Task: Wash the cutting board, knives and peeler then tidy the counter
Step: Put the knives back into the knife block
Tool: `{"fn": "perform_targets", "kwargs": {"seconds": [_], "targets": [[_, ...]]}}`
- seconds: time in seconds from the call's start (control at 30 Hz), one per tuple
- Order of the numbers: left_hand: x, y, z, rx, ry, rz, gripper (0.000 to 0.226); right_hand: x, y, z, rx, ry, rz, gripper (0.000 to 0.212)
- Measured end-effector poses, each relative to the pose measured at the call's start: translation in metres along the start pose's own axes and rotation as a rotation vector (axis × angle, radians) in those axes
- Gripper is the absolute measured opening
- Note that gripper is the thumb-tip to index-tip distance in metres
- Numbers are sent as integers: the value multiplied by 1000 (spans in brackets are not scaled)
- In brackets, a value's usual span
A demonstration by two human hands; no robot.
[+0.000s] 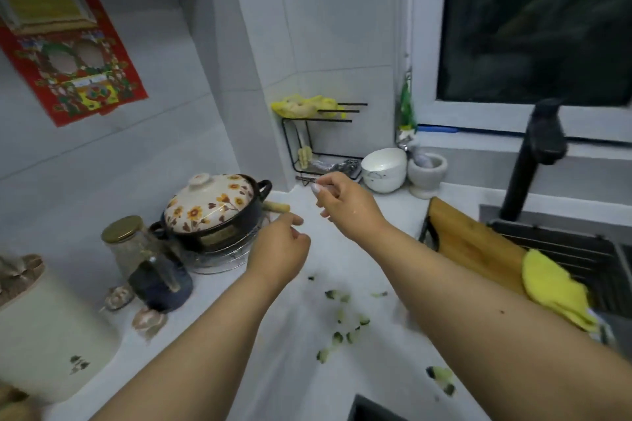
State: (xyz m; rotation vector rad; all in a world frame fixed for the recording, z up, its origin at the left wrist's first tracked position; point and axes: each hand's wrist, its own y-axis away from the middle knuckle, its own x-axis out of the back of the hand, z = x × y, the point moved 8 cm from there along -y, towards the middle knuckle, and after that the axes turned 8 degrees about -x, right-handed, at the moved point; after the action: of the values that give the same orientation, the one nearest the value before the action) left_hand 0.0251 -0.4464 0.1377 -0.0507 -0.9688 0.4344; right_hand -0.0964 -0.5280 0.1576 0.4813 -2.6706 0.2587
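Two bare arms reach across a white kitchen counter set in a corner of pale tiled walls, with a dark window above the sink side. The right hand hovers near the back corner with its fingers curled and thumb and forefinger drawn together — whether they pinch something small cannot be told through the blur. The left hand hangs loosely curled and holds nothing, just beside a flower-patterned clay pot on a wire trivet. The wooden cutting board leans at the counter's right edge against the dark sink rack, with a yellow cloth draped over the rack's near end; a black faucet rises behind. Green vegetable scraps are scattered over the counter between the arms. At the back stand a black wire shelf, a white bowl and a stone mortar — a red calendar hangs on the left wall, and a glass jar stands left of the pot. Knives and peeler cannot be made out.
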Motion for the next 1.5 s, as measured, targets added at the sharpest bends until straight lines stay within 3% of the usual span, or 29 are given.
{"fn": "perform_targets", "kwargs": {"seconds": [0.3,0.5,0.63,0.8,0.93,1.0,1.27,1.37,1.47,1.5], "targets": [[-142,-6,124,-87,215,-265,25,173,31,127,-274,-18,251,28],[-240,18,180,-61,298,-501,23,274,76,254,-652,-60,429,46],[-298,31,199,35,323,-637,18,305,106,322,-887,-90,447,63],[-354,46,219,184,357,-744,11,306,122,346,-968,-226,324,79],[-385,51,229,325,420,-713,42,294,124,353,-996,-290,141,77],[-397,52,235,374,420,-680,46,289,126,359,-1011,-324,91,78],[-409,49,244,433,359,-622,37,287,127,365,-1027,-412,63,79],[-400,40,254,386,447,-589,34,299,123,364,-992,-455,133,78],[-384,30,279,232,487,-595,4,307,118,356,-934,-538,191,73],[-381,29,289,174,497,-611,7,306,117,354,-917,-611,197,71]]}}
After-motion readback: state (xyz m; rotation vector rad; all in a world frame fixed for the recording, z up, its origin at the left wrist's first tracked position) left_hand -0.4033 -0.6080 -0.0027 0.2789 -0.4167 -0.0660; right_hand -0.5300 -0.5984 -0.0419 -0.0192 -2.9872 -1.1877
